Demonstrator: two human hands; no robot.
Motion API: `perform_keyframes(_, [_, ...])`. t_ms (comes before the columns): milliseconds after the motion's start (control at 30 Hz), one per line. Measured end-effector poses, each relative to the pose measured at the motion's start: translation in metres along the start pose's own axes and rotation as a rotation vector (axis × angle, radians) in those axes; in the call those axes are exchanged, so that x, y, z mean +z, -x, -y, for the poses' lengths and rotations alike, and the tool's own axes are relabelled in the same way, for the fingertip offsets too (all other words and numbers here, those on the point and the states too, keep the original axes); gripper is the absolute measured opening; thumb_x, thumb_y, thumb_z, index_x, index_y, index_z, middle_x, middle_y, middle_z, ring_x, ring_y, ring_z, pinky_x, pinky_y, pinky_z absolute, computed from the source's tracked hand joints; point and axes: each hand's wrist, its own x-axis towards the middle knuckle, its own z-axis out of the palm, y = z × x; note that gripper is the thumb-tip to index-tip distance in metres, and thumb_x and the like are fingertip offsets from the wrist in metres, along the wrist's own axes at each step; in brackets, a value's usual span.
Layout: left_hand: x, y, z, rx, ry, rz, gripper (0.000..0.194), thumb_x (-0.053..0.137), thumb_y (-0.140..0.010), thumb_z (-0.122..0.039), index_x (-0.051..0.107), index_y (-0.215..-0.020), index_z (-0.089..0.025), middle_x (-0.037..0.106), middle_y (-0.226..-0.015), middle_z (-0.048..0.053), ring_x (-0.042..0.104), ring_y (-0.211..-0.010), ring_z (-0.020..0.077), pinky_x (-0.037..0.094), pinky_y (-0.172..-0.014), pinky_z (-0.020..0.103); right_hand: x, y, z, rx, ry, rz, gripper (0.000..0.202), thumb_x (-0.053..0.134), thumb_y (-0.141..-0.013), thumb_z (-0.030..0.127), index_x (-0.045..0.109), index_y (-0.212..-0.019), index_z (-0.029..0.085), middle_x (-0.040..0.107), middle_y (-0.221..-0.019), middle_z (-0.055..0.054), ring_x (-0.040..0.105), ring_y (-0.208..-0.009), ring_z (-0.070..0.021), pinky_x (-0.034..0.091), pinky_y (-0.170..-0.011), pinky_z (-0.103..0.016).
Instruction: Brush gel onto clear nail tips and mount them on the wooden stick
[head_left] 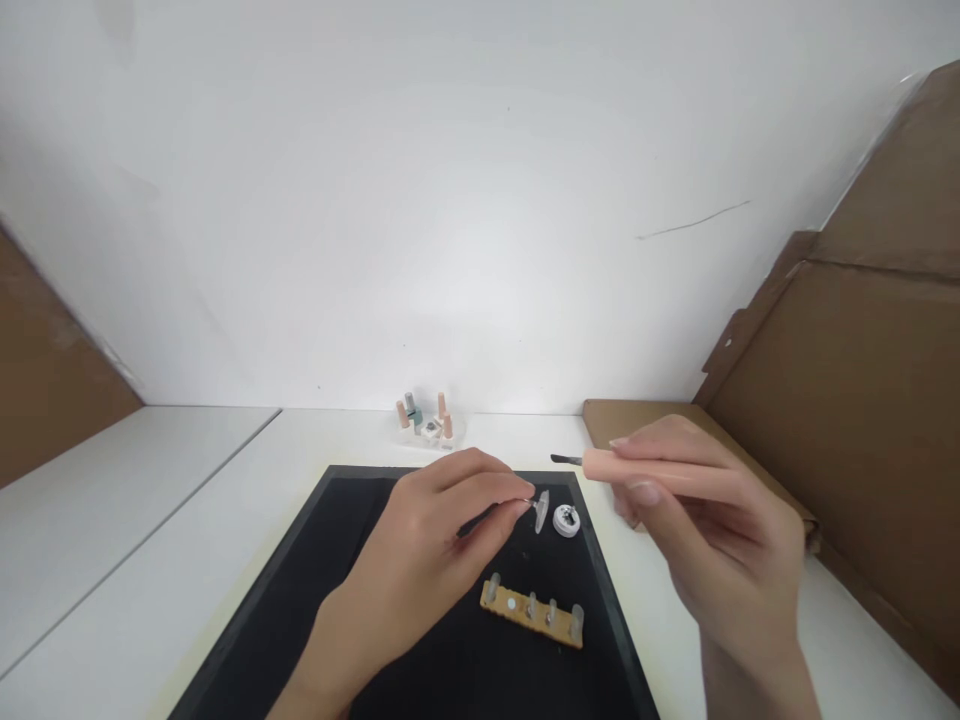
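Note:
My left hand [450, 530] pinches a thin metal stem that carries a clear false nail tip [542, 511]. In my right hand [697, 530] is a pale pink nail polish brush [660, 472], held like a pen. Its dark bristles point left, above the nail tip and apart from it. Just right of the nail tip sits a small round white pot [566, 520] with something dark on top. Below my hands lies a yellowish-brown display bar [531, 614] with several clear nail tips standing on it and one bare white spot.
A black mat [420, 660] with a raised rim lies on the white table [225, 500]. At the back, a clear tray [409, 441] holds several small nail polish bottles. Cardboard [862, 370] rises on the right, with a flat cardboard piece [622, 412] behind my right hand.

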Motion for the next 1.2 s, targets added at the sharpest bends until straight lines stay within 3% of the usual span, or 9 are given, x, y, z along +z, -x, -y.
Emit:
perform_keyframes(333, [0.004,-0.013,0.004,-0.298,0.341,-0.019,0.016,0.068,-0.083,-0.007,0.078,-0.083,-0.019,0.079,-0.075,0.002,0.071,-0.067,0.0146,0.055,-0.061,0.022,0.005,-0.01,0.005,0.06,-0.146,0.124,0.022,0.066,-0.088,0.01,0.073,-0.098,0.029,0.073,-0.082,0.0,0.063,-0.065,-0.0142,0.05,-0.052,-0.027])
perform_keyframes(533, [0.004,-0.01,0.004,-0.368,0.621,-0.027,0.016,0.073,-0.077,-0.004,0.08,-0.076,-0.019,0.078,-0.071,0.003,0.069,-0.064,0.0138,0.056,-0.059,0.023,0.005,-0.005,0.003,0.041,-0.131,0.069,0.024,0.067,-0.088,0.009,0.074,-0.1,0.03,0.074,-0.086,-0.001,0.066,-0.072,-0.0162,0.052,-0.056,-0.03])
perform_keyframes(633, [0.003,-0.007,0.004,-0.418,0.702,-0.001,0.004,0.08,-0.078,-0.015,0.08,-0.075,-0.017,0.078,-0.071,0.005,0.072,-0.064,0.0159,0.06,-0.06,0.026,0.005,-0.001,0.001,0.017,-0.106,0.018,0.024,0.065,-0.09,0.01,0.074,-0.102,0.029,0.075,-0.092,-0.002,0.066,-0.074,-0.0171,0.053,-0.061,-0.034])
perform_keyframes(767, [0.001,-0.005,0.007,-0.504,0.817,0.032,0.015,0.082,-0.079,-0.033,0.08,-0.077,-0.018,0.081,-0.076,0.007,0.074,-0.063,0.0173,0.064,-0.062,0.029,0.005,0.003,0.0,-0.001,-0.101,-0.05,0.026,0.064,-0.09,0.007,0.073,-0.104,0.026,0.077,-0.097,-0.002,0.066,-0.073,-0.0172,0.053,-0.067,-0.038])
perform_keyframes(1033, [-0.001,-0.012,0.007,-0.674,1.129,0.105,0.005,0.085,-0.076,-0.024,0.083,-0.078,-0.021,0.081,-0.07,0.0,0.07,-0.057,0.0058,0.056,-0.057,0.01,0.005,0.001,0.006,-0.002,-0.093,-0.044,0.023,0.067,-0.09,0.014,0.075,-0.105,0.03,0.075,-0.094,0.001,0.06,-0.06,-0.0135,0.052,-0.06,-0.034])
perform_keyframes(1200, [0.0,-0.013,0.004,-0.715,1.203,0.137,0.005,0.085,-0.077,-0.024,0.083,-0.078,-0.02,0.081,-0.07,0.0,0.069,-0.055,0.0047,0.056,-0.057,0.009,0.004,0.002,0.009,0.034,-0.063,-0.075,0.019,0.072,-0.088,0.021,0.077,-0.103,0.031,0.078,-0.09,-0.001,0.061,-0.054,-0.0136,0.054,-0.053,-0.032])
